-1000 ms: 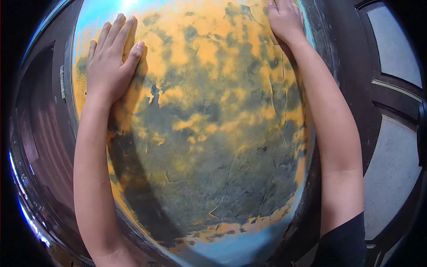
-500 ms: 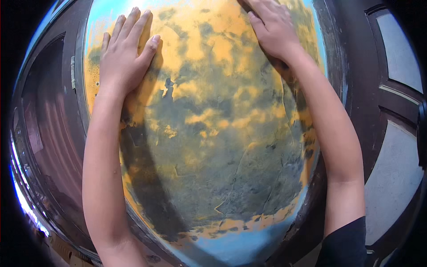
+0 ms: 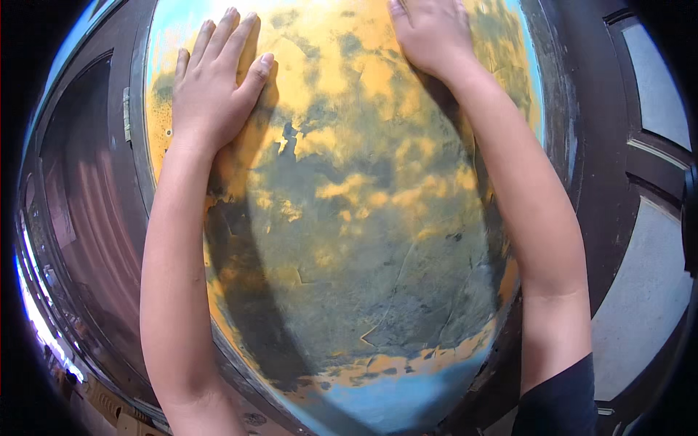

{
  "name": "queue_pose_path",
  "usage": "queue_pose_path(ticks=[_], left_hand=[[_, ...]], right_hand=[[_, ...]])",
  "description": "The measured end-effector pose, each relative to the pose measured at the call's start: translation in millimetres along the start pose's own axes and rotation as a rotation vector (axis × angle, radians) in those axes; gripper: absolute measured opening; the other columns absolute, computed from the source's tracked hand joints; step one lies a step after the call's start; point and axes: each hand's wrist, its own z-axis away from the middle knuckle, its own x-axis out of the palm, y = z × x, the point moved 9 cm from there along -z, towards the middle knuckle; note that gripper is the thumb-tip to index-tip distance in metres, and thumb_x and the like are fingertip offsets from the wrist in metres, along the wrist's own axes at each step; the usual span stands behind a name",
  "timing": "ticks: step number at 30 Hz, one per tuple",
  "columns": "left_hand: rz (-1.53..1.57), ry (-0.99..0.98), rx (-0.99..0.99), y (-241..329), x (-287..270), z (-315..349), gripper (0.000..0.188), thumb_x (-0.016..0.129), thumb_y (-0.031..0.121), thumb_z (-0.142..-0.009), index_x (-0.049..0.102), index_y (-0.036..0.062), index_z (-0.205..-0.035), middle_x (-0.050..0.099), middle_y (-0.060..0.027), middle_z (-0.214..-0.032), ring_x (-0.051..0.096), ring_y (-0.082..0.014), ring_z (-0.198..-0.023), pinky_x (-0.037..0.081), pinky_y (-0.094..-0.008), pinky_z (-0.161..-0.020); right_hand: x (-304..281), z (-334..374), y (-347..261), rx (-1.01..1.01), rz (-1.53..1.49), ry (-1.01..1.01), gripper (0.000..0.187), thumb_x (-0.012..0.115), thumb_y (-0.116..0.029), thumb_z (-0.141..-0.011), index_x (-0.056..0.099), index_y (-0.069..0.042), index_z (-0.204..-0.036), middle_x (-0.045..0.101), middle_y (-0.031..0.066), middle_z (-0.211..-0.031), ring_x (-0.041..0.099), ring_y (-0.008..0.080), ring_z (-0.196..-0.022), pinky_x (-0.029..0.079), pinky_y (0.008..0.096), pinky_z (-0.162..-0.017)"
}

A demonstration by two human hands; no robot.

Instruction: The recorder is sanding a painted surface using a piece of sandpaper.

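Observation:
A wall panel [image 3: 349, 254] fills the middle of the view, patchy orange and dark grey-green, with cracks and light blue paint at its edges. My left hand [image 3: 218, 83] lies flat against its upper left, fingers spread, holding nothing. At the upper right, my right hand [image 3: 434, 33] is against the panel with its palm turned to it. The top edge of the picture cuts off most of its fingers, and whatever may lie under the palm is hidden. A small flaked spot [image 3: 289, 138] shows between the hands.
On the left stands a dark brown wooden door or shutter [image 3: 87, 167] with a metal hinge [image 3: 126, 115]. A dark frame with pale panes [image 3: 651, 269] borders the right side. Brownish objects [image 3: 109, 403] sit low at the left.
My right hand has moved left and up, so its fingers now run past the top edge. The left hand keeps its place on the panel; the whole view has shifted slightly.

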Motion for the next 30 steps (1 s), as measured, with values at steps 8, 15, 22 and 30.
queue_pose_path(ticks=[8,15,22,30], left_hand=[[-0.072,0.012,0.025,-3,7,2,0.06,0.038,0.059,-0.097,0.037,0.0321,-0.151,0.031,0.0014,-0.159,0.023,-0.0226,-0.149,0.015,-0.047,-0.122],[-0.04,0.011,0.053,-2,2,3,0.059,0.038,0.058,-0.098,0.038,0.0313,-0.15,0.032,0.0009,-0.159,0.024,-0.0231,-0.149,0.015,-0.0463,-0.122],[-0.022,0.004,0.047,-1,3,0,0.058,0.038,0.057,-0.098,0.038,0.0326,-0.15,0.032,0.0006,-0.159,0.024,-0.0237,-0.149,0.015,-0.0468,-0.122],[-0.053,0.004,0.031,3,4,0,0.06,0.039,0.055,-0.097,0.037,0.0289,-0.151,0.031,-0.0009,-0.159,0.024,-0.0232,-0.148,0.015,-0.0467,-0.122]], right_hand=[[13,2,-25,-0.155,0.02,-0.106,0.052,0.045,-0.023,-0.097,0.04,-0.01,-0.147,0.038,0.0154,-0.153,0.028,0.0313,-0.145,0.019,0.0465,-0.119],[32,17,-47,-0.409,0.151,-0.072,0.049,0.041,-0.024,-0.098,0.041,-0.012,-0.146,0.039,0.0158,-0.152,0.032,0.031,-0.143,0.021,0.0485,-0.118],[17,4,-38,-0.144,0.064,-0.133,0.054,0.04,-0.028,-0.099,0.035,-0.01,-0.15,0.033,0.0143,-0.156,0.026,0.0315,-0.146,0.018,0.0463,-0.12],[13,-8,-14,-0.073,0.096,-0.098,0.051,0.039,-0.025,-0.099,0.038,-0.01,-0.148,0.033,0.0147,-0.156,0.027,0.0305,-0.146,0.016,0.0454,-0.121]])
